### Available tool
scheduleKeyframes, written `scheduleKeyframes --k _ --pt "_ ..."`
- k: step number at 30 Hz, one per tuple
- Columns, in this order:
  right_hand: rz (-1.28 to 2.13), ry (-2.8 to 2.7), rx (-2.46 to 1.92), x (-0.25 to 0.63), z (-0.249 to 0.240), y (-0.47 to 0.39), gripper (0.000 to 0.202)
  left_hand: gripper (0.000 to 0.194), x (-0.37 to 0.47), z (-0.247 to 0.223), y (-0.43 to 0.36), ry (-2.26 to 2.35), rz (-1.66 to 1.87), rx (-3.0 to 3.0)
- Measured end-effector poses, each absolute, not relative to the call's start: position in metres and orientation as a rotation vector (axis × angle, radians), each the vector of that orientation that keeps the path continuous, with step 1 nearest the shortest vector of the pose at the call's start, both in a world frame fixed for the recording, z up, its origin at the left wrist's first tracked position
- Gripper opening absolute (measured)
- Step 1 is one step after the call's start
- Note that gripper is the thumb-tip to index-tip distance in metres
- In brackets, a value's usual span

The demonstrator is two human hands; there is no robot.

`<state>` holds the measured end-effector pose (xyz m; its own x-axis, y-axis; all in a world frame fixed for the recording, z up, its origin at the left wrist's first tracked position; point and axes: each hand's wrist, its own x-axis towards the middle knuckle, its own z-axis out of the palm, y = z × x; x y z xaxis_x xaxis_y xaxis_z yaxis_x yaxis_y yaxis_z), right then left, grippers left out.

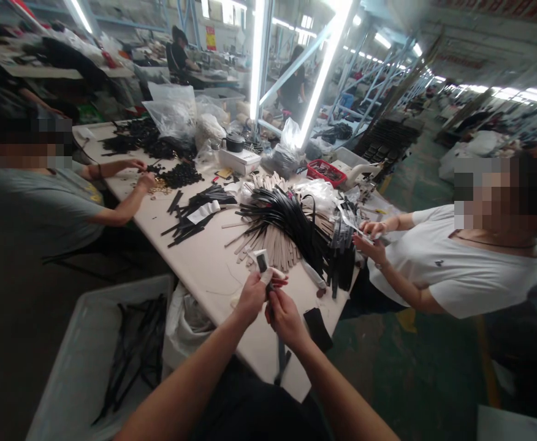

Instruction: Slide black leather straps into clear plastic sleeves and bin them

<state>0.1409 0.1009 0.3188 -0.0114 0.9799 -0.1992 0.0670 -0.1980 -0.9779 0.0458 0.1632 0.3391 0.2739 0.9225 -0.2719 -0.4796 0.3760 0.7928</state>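
Above the near part of the table, my left hand (253, 295) is closed on a short black strap (262, 262), whose upper end sticks out past the thumb against something white. Pale wrapping shows on some of my left fingers. Close beside it, my right hand (287, 316) has its fingers curled round the lower part of the same dark strap. A dark strip (281, 361) hangs or lies below my right hand; I cannot tell whether it joins the held strap. Just beyond both hands lies a large fanned bundle of black straps (291, 223) with pale undersides.
A black flat piece (318, 327) lies at the table's right edge. More black strips (199, 214) lie to the left. A white bin (79, 343) with black straps stands on the floor. Co-workers sit left (43, 196) and right (471, 257). A red basket (327, 173) stands farther back.
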Motion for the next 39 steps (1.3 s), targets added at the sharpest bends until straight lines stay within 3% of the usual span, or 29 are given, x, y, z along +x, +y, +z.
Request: scheduleKeyframes --k 3,14,26,32,39 --pt "1.165 -1.267 -1.442 0.143 0.322 0.103 0.041 0.031 0.051 0.333 0.137 0.841 0.983 0.659" --pt "1.112 -1.383 -1.503 0.146 0.324 0.089 0.044 0.043 0.047 0.326 0.136 0.878 1.042 0.587" --pt "1.152 -1.394 -1.5 0.151 0.32 0.089 0.042 0.032 0.049 0.326 0.129 0.849 1.065 0.563" --pt "0.835 -1.455 -1.479 0.174 0.356 0.129 0.035 0.023 0.043 0.315 0.131 0.912 1.132 0.738" --pt "0.876 -1.754 -1.298 0.162 0.389 0.182 0.028 0.024 0.035 0.272 0.138 1.021 1.085 1.126"
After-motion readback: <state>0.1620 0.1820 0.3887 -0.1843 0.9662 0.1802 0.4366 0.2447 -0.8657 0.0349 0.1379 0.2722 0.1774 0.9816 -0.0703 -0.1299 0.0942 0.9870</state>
